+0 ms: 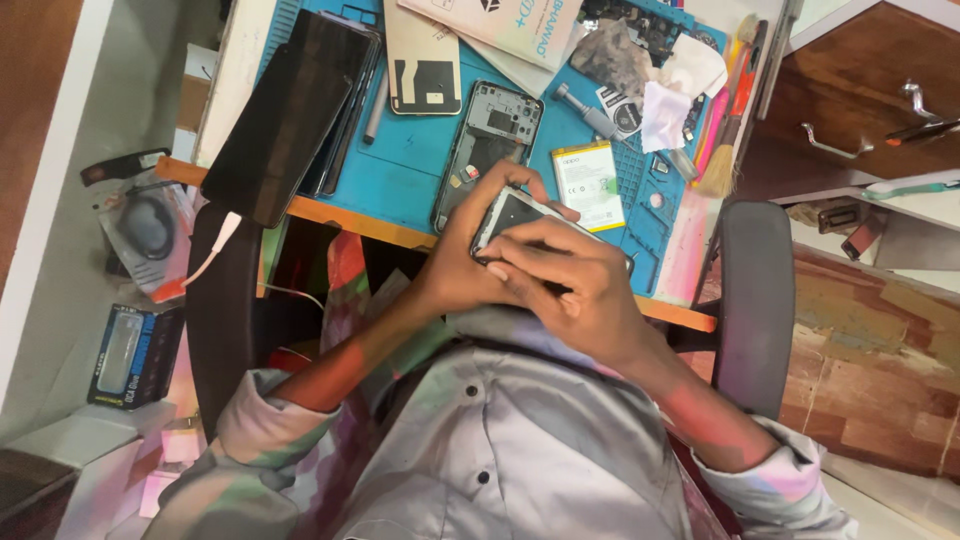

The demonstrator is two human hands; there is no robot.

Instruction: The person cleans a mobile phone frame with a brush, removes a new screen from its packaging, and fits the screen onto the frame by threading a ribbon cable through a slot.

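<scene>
My left hand [462,262] grips a small white-framed phone part [512,212] from the left side, just above the near edge of a blue work mat [405,175]. Over the part's lower half lies my right hand [575,290], its fingers bent and pressing on the part. Behind my hands, an opened phone body [490,145] with bare insides rests on the mat. A white flat battery [588,185] lies to the right of it.
Dark phones [290,110] are stacked at the mat's left, with a beige back panel [425,60] and a booklet [505,25] behind. A crumpled tissue [665,110], screwdriver [590,115] and brush [725,125] lie on the right. Chair armrests [225,310] [755,300] flank me; wooden drawers [850,100] stand right.
</scene>
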